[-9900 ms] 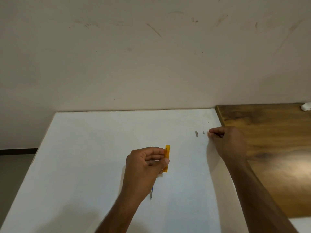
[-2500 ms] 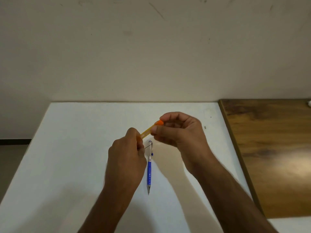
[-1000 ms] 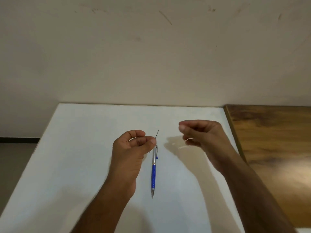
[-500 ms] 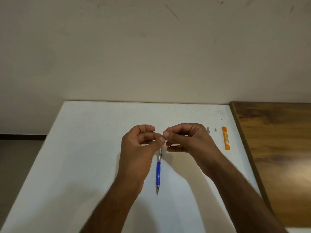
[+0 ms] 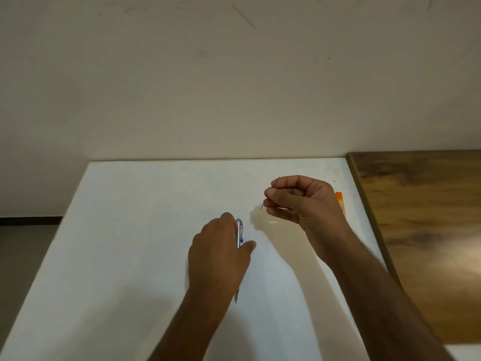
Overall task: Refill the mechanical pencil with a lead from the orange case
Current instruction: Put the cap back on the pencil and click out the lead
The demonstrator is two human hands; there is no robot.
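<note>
Two hands are in view: one left hand (image 5: 221,254) and one right hand (image 5: 302,201). There is one mechanical pencil (image 5: 239,233), silver with blue trim, one thin pencil lead (image 5: 262,206) and one orange lead case (image 5: 340,204). Two surfaces show: one white bench (image 5: 130,243) and one wooden top (image 5: 426,217) to its right.

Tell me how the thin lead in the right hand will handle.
The lead looks hair-thin, so it likely snaps under any bending. The right hand pinches it at one end; it probably weighs almost nothing and could slip unnoticed.
</note>
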